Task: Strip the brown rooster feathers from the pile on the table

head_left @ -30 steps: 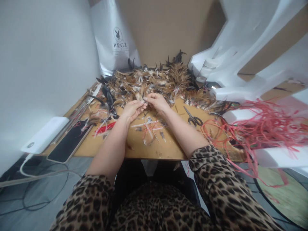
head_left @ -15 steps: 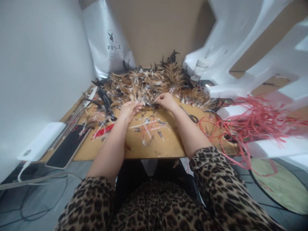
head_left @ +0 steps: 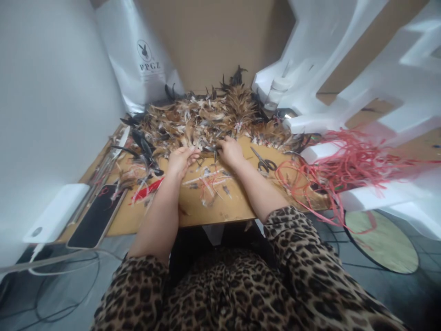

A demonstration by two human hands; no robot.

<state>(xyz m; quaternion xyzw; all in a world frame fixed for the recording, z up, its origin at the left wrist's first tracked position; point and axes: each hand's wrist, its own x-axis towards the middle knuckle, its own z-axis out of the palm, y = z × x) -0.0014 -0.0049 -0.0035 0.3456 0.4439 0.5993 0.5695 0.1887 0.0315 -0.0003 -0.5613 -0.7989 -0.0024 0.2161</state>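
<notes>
My left hand (head_left: 181,161) is at the near edge of a heap of brown feathers (head_left: 203,112). Its thumb and forefinger are pressed together on what looks like a feather, whose outline blends into the heap. Close by on the right, my right hand (head_left: 230,151) has its fingers curled in a pinch. A dark feather (head_left: 216,155) shows at those fingertips, partly hidden by the fingers. Between and below the hands, feather scraps and pale strips (head_left: 210,179) lie on the yellow tabletop (head_left: 203,214).
Black-handled scissors (head_left: 264,161) rest right of my right hand. Pink ribbon strands (head_left: 351,161) spill over white foam (head_left: 365,200) at the right. A phone (head_left: 96,216) and white power bank (head_left: 57,212) lie left. Behind stand a silvery bag (head_left: 138,59) and a jar (head_left: 276,92).
The camera view has turned slightly, and more of the scissors shows now. My right hand has shifted a little down and left; both hands stay pinched at the heap's edge.
</notes>
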